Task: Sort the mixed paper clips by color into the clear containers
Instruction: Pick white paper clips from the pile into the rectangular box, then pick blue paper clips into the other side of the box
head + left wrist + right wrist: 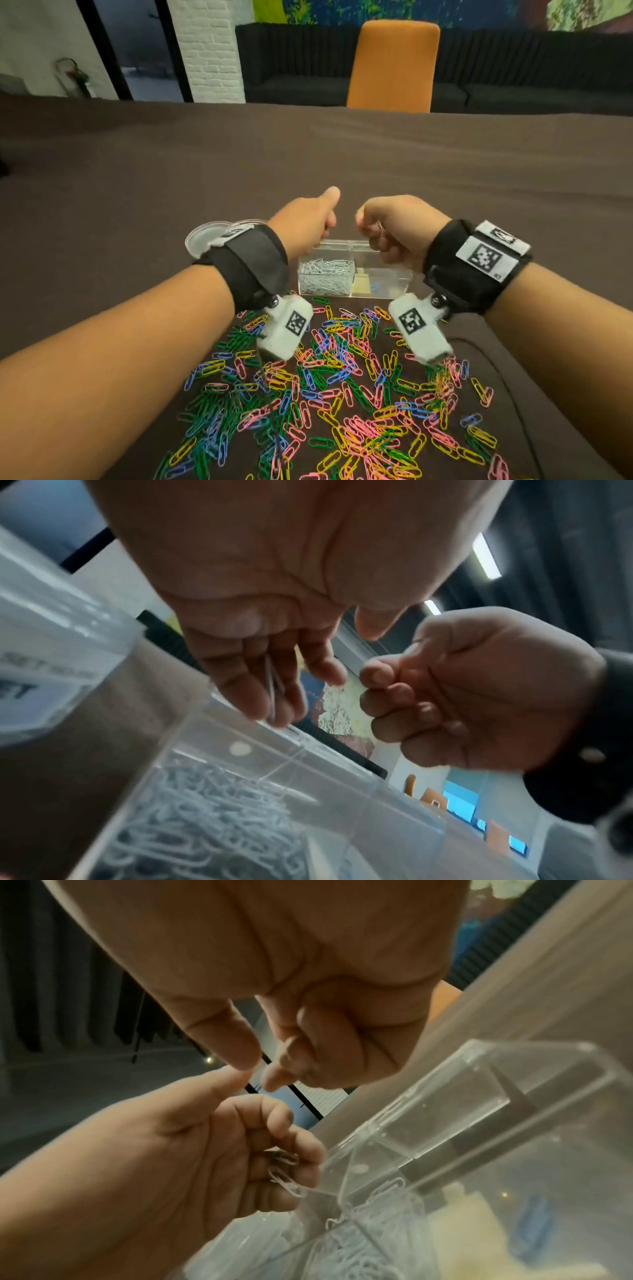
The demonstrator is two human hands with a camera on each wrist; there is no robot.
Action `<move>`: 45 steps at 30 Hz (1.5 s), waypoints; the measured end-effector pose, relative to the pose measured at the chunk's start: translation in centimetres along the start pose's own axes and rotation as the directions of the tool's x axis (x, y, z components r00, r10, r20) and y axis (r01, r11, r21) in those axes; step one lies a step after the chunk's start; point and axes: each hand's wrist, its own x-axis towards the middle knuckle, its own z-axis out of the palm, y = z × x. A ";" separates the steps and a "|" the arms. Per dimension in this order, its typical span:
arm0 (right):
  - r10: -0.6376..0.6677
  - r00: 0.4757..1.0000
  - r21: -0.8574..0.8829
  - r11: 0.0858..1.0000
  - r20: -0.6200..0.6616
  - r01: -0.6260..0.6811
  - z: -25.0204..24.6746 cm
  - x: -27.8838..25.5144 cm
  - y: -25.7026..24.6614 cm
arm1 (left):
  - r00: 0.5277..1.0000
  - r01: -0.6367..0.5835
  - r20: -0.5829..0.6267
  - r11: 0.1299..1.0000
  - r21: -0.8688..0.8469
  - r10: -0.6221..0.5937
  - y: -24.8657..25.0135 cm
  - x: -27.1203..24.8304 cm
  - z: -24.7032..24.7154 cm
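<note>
Two hands meet above a clear container (354,274) that stands on the brown table (445,164), just beyond a spread of mixed paper clips (342,394) in green, blue, yellow and pink. We see that the container is split into compartments: the left one is filled with white paper clips (325,275), while the right one holds a single blue clip (375,285) beside a pale yellow patch whose nature we cannot tell. Our left hand (306,222) hovers over the far rim of the left compartment with its thumb raised; in the left wrist view its fingers (240,680) are curled around a few pale clips (272,691), and the right wrist view shows those clips hanging from the curled fingers just beside the container's corner. Our right hand (394,226) is closed over the far rim of the right compartment, and a pinkish clip (380,227) shows at its fingers in the head view. Neither wrist view shows that clip clearly; there the right hand's fingers (394,696) are tightly curled. Both wrists carry black straps with white marker blocks. To the left, partly hidden behind the left wrist, lies a round clear lid (209,236) on the table. At the far edge of the table stands an orange chair (394,65).
</note>
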 end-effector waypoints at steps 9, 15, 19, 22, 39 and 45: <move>-0.093 0.995 -0.289 0.952 0.029 0.097 2.3 2.4 -1.2 | 0.967 -0.227 -0.007 0.880 0.418 0.253 -1.6 -0.9 -0.8; -0.270 0.954 -0.699 0.658 0.128 0.280 3.0 1.0 -1.0 | 0.970 -0.172 -0.104 0.924 0.341 0.220 -3.5 -1.8 -3.3; -0.334 0.912 -0.900 0.276 0.239 0.338 2.9 -0.9 1.6 | 0.970 -0.168 -0.102 0.910 0.379 0.221 -4.9 -3.1 -5.5; -0.296 0.909 -0.955 -0.049 0.292 0.291 3.2 -1.4 4.1 | 0.982 -0.149 -0.040 0.885 0.441 0.185 -5.7 -4.5 -6.8; -0.208 0.940 -0.956 -0.178 0.269 0.234 4.5 -0.9 6.1 | 0.991 -0.012 0.093 0.612 0.790 -0.101 -12.0 -7.8 -10.1; -0.257 0.923 -0.958 -0.084 0.287 0.274 4.0 -1.7 5.4 | 0.990 -0.035 0.103 0.548 0.835 -0.093 -11.7 -6.5 -9.0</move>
